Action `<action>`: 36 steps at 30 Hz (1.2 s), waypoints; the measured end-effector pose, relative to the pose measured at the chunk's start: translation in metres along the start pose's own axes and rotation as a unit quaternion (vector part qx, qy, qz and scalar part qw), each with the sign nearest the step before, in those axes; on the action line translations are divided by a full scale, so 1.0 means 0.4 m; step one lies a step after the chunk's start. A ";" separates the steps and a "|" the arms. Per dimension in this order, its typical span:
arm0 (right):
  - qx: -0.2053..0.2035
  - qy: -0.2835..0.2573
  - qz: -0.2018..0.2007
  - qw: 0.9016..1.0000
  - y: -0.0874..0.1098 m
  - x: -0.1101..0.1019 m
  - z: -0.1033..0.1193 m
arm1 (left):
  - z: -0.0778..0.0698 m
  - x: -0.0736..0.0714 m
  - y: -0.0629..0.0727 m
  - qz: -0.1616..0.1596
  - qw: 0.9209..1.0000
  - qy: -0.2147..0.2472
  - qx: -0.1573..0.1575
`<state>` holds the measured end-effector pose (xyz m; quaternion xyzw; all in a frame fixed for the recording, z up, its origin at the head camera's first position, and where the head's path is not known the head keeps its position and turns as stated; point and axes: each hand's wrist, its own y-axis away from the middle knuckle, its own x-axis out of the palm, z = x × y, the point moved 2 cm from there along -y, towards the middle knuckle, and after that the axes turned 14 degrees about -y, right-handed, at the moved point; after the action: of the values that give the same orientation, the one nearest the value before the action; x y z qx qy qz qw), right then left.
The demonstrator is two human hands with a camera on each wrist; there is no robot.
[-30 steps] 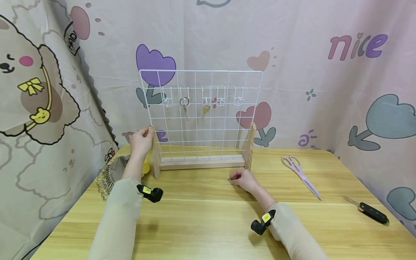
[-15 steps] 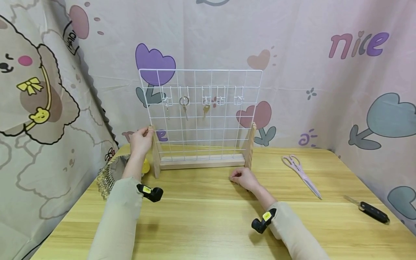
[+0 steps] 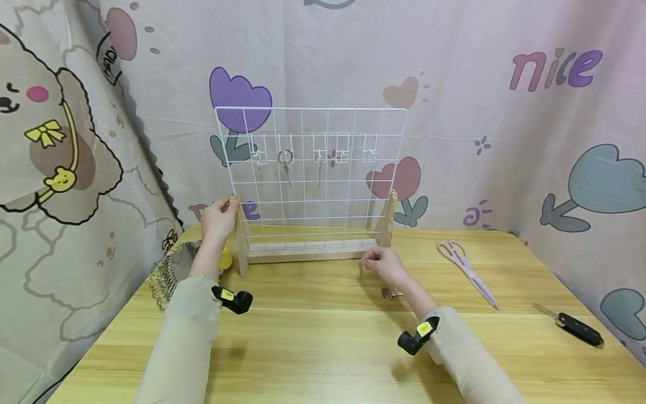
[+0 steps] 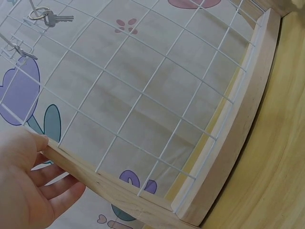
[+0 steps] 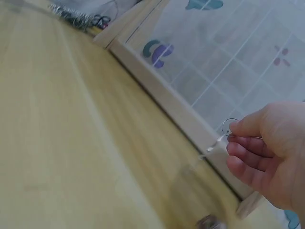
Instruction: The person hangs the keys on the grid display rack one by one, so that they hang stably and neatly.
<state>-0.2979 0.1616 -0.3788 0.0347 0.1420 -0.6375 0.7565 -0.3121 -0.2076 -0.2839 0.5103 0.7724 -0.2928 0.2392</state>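
Note:
My left hand (image 3: 219,223) grips the top of the left wooden post (image 4: 102,183) of a stand that bears a white wire grid (image 3: 328,202). Thumb and fingers of my right hand (image 3: 384,266) pinch a key (image 5: 217,143) by its ring (image 5: 229,125), in front of the stand's lower right end. The key hangs down, slightly blurred in the right wrist view. White hooks sit in a row on the grid. From the left ones hang three ringed keys, among them a middle key (image 3: 286,168) and a right-hand key (image 3: 319,174).
Behind my right hand's wrist another ringed key (image 3: 391,293) lies on the table (image 3: 303,348). Pink scissors (image 3: 469,275) and a black folding knife (image 3: 577,330) lie to the right. A basket (image 3: 169,275) with a shaggy rim stands at the left, beside a yellow object (image 3: 226,259).
My right hand has risen from the tabletop with the key, which now dangles. The ringed key by its wrist has come into view. The right hanging key has turned edge-on; my left hand stays put.

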 end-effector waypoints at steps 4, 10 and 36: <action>-0.014 -0.024 0.011 1.000 -0.008 -0.007 0.038 | 0.001 0.001 0.000 0.001 1.000 0.001 0.000; -0.042 -0.039 0.020 0.998 -0.027 -0.017 0.108 | 0.000 0.001 0.001 0.005 1.000 0.000 0.000; -0.170 -0.088 -0.049 0.980 -0.096 -0.007 0.431 | -0.002 -0.001 0.002 0.008 1.000 0.007 -0.005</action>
<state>-0.3065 0.1169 -0.2083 -0.1575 0.1831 -0.6410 0.7285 -0.3115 -0.2070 -0.2832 0.5171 0.7715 -0.2834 0.2388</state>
